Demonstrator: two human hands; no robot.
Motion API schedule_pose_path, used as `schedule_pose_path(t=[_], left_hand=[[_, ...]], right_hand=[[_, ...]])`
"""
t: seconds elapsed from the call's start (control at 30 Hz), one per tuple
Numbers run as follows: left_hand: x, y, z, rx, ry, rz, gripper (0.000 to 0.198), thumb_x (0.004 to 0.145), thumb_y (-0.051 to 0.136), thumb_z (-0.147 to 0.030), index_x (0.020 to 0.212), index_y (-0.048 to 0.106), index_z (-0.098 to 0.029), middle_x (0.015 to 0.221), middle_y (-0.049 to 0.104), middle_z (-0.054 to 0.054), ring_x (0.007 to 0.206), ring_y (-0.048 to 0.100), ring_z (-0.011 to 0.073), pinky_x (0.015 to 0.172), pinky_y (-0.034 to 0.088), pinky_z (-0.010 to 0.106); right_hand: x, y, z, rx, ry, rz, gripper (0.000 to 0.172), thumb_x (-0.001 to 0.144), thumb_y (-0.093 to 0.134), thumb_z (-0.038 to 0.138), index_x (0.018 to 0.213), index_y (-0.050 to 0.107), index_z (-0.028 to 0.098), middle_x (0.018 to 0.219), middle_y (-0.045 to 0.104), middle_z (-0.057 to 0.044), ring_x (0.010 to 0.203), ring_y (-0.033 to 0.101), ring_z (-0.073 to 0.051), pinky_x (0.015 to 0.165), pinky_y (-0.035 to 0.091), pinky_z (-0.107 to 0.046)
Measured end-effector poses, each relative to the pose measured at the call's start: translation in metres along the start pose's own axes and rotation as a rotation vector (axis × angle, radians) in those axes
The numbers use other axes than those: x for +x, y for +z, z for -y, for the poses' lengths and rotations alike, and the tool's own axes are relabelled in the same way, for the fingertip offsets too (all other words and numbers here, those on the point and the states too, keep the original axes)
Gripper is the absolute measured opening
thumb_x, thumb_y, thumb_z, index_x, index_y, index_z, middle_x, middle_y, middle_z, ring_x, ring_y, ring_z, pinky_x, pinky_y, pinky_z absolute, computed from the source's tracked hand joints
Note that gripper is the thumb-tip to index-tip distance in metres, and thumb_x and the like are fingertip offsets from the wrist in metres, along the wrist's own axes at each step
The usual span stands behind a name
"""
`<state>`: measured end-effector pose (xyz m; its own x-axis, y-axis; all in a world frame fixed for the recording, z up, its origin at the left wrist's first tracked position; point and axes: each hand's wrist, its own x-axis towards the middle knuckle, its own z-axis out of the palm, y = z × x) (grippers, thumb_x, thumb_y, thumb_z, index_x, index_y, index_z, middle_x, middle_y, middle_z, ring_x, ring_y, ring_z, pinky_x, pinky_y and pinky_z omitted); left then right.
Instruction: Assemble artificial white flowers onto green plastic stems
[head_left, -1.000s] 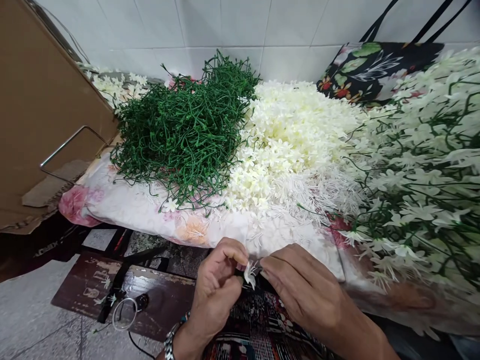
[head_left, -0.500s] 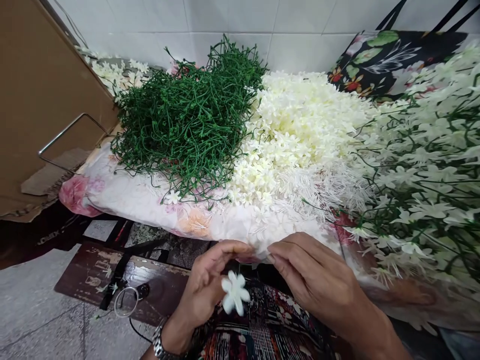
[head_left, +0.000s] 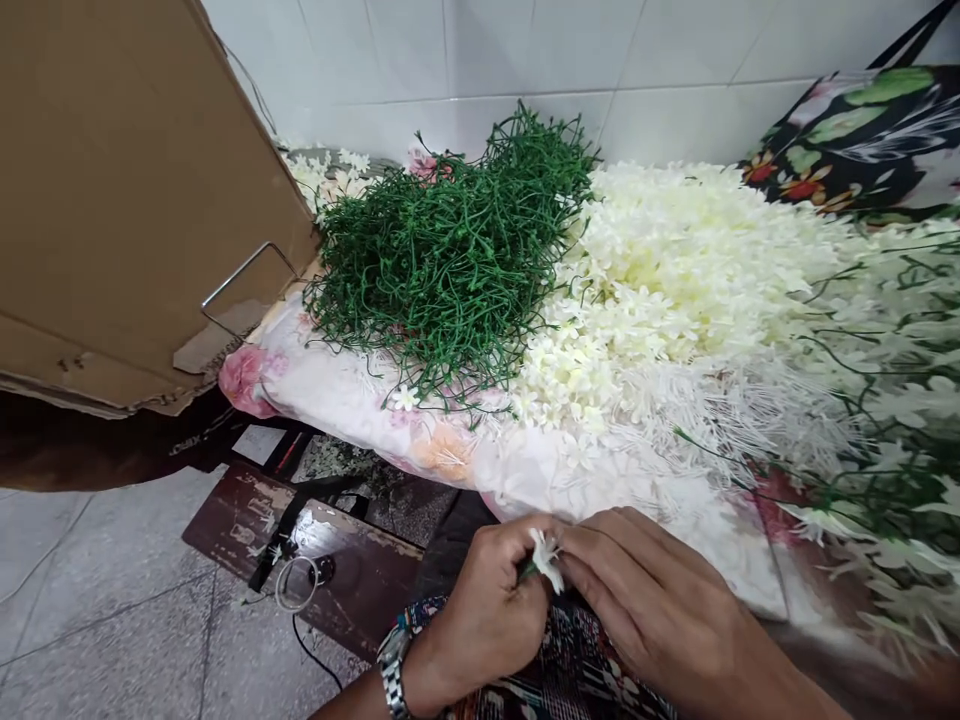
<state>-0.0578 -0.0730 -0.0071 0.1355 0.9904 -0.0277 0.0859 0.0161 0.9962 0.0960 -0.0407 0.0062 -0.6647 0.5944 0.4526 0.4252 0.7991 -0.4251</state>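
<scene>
My left hand (head_left: 499, 600) is closed around the green stem of a white artificial flower (head_left: 546, 562), whose petals stick out past the thumb. Against the petals, the fingers of my right hand (head_left: 645, 600) are pinched together at the flower; their tips are partly hidden. Both hands meet above my lap, just in front of the cloth-covered table edge. Behind them lie a heap of loose white petals (head_left: 675, 270), a tangle of green plastic stems (head_left: 450, 260) and a patch of thin white stamens (head_left: 735, 415).
Assembled white flowers on green stems (head_left: 900, 400) pile up at the right. A cardboard box (head_left: 150, 200) stands at the left, beside the floral cloth (head_left: 337, 395). Below it is a dark wooden board (head_left: 360, 580) with a white ring. A flowered black bag (head_left: 862, 140) leans on the tiled wall.
The view has swung left. My hands have come together, and the flower in my left hand has turned from facing up to sideways, up against the right fingers.
</scene>
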Motion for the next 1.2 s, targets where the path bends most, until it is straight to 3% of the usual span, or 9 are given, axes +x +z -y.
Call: schedule_pose_path(t=[0.07, 0.17, 0.33, 0.4, 0.6, 0.77, 0.9, 1.0, 1.2], left_hand=[[-0.002, -0.004, 0.006, -0.062, -0.032, -0.139, 0.024, 0.076, 0.045, -0.008, 0.066, 0.065, -0.015, 0.056, 0.055, -0.001, 0.055, 0.050, 0.0126, 0.056, 0.042, 0.023], [-0.009, -0.018, 0.018, -0.125, -0.041, -0.409, 0.014, 0.077, 0.054, -0.016, 0.070, 0.066, -0.015, 0.055, 0.054, -0.001, 0.053, 0.048, 0.0118, 0.053, 0.040, 0.022], [-0.021, -0.038, 0.031, -0.217, 0.003, -0.700, 0.014, 0.074, 0.065, -0.029, 0.071, 0.068, -0.015, 0.060, 0.055, 0.000, 0.054, 0.045, 0.0107, 0.052, 0.037, 0.021], [-0.023, -0.042, 0.032, -0.244, 0.010, -0.763, 0.016, 0.073, 0.067, -0.031, 0.069, 0.067, -0.015, 0.058, 0.054, 0.000, 0.052, 0.044, 0.0099, 0.049, 0.036, 0.021], [-0.024, -0.050, 0.033, -0.242, -0.035, -0.685, 0.012, 0.078, 0.063, -0.028, 0.074, 0.064, -0.017, 0.061, 0.058, 0.000, 0.055, 0.052, 0.0122, 0.054, 0.041, 0.023], [-0.010, -0.035, 0.020, -0.216, -0.025, -0.443, 0.011, 0.083, 0.056, -0.022, 0.075, 0.063, -0.017, 0.064, 0.056, 0.000, 0.051, 0.044, 0.0098, 0.049, 0.036, 0.022], [0.011, -0.013, 0.000, -0.112, 0.025, -0.277, 0.013, 0.079, 0.055, -0.018, 0.068, 0.062, -0.016, 0.064, 0.056, 0.001, 0.057, 0.048, 0.0119, 0.053, 0.037, 0.022], [0.023, -0.006, -0.003, -0.113, 0.036, -0.281, 0.012, 0.077, 0.056, -0.018, 0.066, 0.062, -0.016, 0.060, 0.054, 0.000, 0.056, 0.046, 0.0120, 0.052, 0.037, 0.022], [0.044, -0.017, 0.006, -0.140, 0.020, -0.472, 0.010, 0.075, 0.059, -0.018, 0.066, 0.062, -0.016, 0.061, 0.053, -0.001, 0.057, 0.045, 0.0111, 0.053, 0.036, 0.021]], right_hand=[[0.010, 0.001, -0.002, 0.067, 0.029, -0.052, 0.015, 0.091, 0.044, 0.010, 0.101, 0.054, 0.013, 0.079, 0.059, -0.005, 0.072, 0.054, -0.014, 0.064, 0.046, -0.027], [0.033, 0.009, -0.006, 0.048, 0.064, -0.139, 0.011, 0.089, 0.045, 0.010, 0.091, 0.056, 0.014, 0.076, 0.057, -0.005, 0.072, 0.053, -0.014, 0.064, 0.046, -0.027], [0.077, 0.048, -0.001, -0.196, -0.008, 0.105, 0.014, 0.081, 0.050, 0.003, 0.075, 0.056, 0.015, 0.075, 0.056, -0.007, 0.075, 0.052, -0.021, 0.068, 0.045, -0.035], [0.088, 0.062, 0.004, -0.286, -0.030, 0.123, 0.014, 0.077, 0.053, 0.002, 0.073, 0.056, 0.015, 0.074, 0.056, -0.007, 0.074, 0.052, -0.023, 0.067, 0.045, -0.036], [0.089, 0.061, 0.010, -0.234, -0.021, 0.084, 0.015, 0.080, 0.050, 0.005, 0.071, 0.054, 0.016, 0.073, 0.055, -0.006, 0.072, 0.051, -0.021, 0.066, 0.044, -0.034], [0.057, 0.018, -0.003, 0.111, 0.190, -0.046, 0.017, 0.090, 0.045, 0.016, 0.075, 0.053, 0.015, 0.069, 0.052, -0.002, 0.062, 0.049, -0.012, 0.056, 0.042, -0.024], [0.021, -0.016, -0.017, 0.123, 0.365, -0.177, 0.010, 0.088, 0.049, 0.016, 0.096, 0.055, 0.019, 0.077, 0.057, -0.001, 0.066, 0.055, -0.011, 0.058, 0.043, -0.023], [0.002, -0.027, -0.024, 0.114, 0.415, -0.200, 0.006, 0.087, 0.051, 0.016, 0.084, 0.055, 0.020, 0.072, 0.055, 0.001, 0.064, 0.054, -0.011, 0.057, 0.042, -0.022], [-0.008, -0.023, -0.034, 0.110, 0.367, -0.278, 0.007, 0.086, 0.050, 0.015, 0.085, 0.054, 0.020, 0.075, 0.058, -0.001, 0.066, 0.057, -0.011, 0.058, 0.045, -0.020]])
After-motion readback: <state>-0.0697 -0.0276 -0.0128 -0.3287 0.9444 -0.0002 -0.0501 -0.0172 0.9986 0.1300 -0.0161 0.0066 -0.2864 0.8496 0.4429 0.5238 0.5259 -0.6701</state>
